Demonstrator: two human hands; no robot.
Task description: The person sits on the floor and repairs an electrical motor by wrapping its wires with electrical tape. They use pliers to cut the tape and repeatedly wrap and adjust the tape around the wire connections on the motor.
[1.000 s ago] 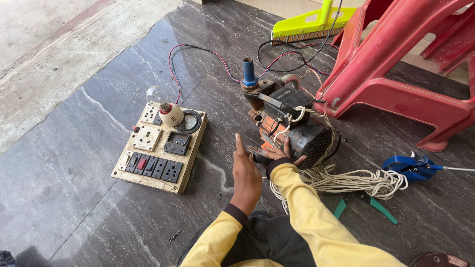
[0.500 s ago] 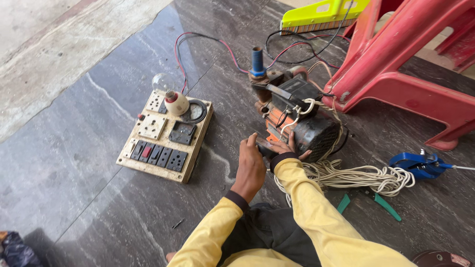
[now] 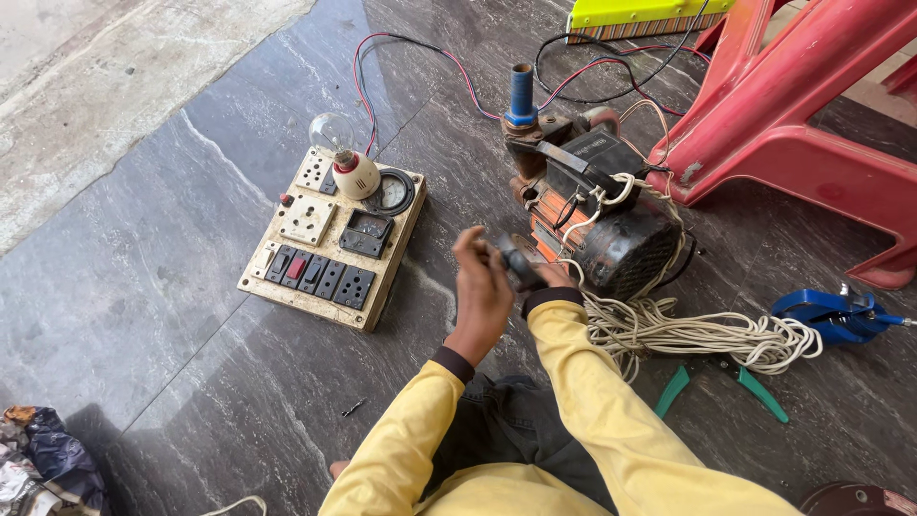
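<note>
Both raised — left hand (image 3: 482, 291) cupping dark part (image 3: 521, 266).

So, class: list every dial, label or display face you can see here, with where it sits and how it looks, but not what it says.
Round meter dial: top right of the wooden switchboard, pale face, black rim.
Rectangular meter: just below the dial, black case, dark window.
Label plate: on top of the pump motor, dark rectangle, print too small to tell.
</note>
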